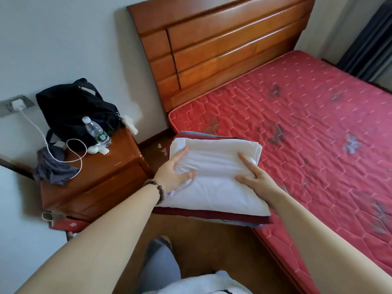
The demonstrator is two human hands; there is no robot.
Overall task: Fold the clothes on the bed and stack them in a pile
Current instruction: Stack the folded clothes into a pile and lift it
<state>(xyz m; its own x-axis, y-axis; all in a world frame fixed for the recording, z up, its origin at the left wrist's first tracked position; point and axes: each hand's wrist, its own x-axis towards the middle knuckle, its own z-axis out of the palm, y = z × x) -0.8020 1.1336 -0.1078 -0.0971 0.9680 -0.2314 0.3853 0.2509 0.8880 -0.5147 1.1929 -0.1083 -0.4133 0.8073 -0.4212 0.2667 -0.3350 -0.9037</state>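
Observation:
A pile of folded clothes sits at the near left corner of the red mattress and juts out past its edge. A white garment lies on top, a dark red one under it, and a blue edge shows at the bottom. My left hand holds the pile's left side, thumb and forefinger spread on the white cloth. My right hand holds the right side the same way. The other fingers of both hands are hidden by the pile.
A wooden headboard stands behind the mattress. Left of the bed, a wooden nightstand carries a black bag, a water bottle, a grey cloth and a white charger cable. Brown floor lies below me.

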